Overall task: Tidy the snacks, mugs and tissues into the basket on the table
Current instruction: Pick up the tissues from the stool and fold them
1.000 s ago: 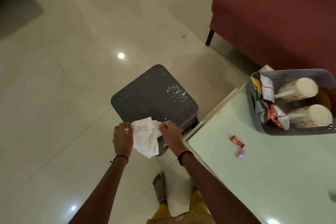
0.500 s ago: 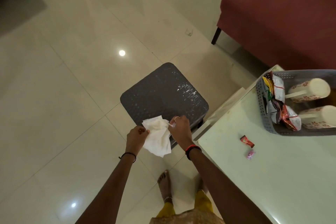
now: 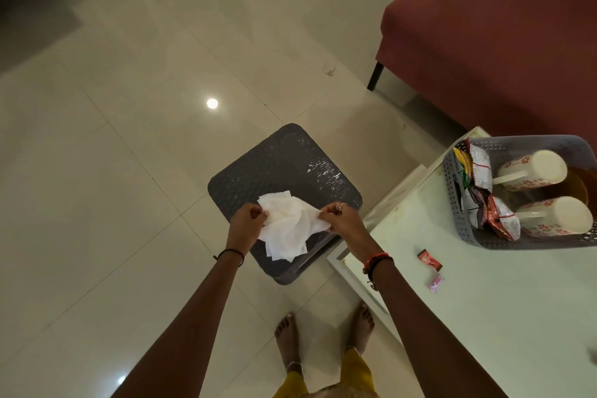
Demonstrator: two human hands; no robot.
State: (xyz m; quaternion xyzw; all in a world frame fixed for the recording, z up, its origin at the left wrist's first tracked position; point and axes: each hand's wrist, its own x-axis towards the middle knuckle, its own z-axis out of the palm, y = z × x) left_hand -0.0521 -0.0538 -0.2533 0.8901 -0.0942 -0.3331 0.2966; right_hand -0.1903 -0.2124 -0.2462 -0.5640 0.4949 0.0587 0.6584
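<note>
A crumpled white tissue hangs between my two hands above a dark grey stool. My left hand pinches its left edge and my right hand pinches its right edge. On the white table to the right stands a grey perforated basket. Inside it lie two white mugs with red flowers on their sides and several snack packets. Two small wrapped candies, one red and one pink, lie on the table in front of the basket.
A dark red sofa stands behind the table at the upper right. Glossy beige floor tiles spread to the left. My bare feet stand between the stool and the table's corner.
Both hands have pulled the tissue wider apart, spreading it out over the stool. The view has shifted slightly, so the basket sits further right.
</note>
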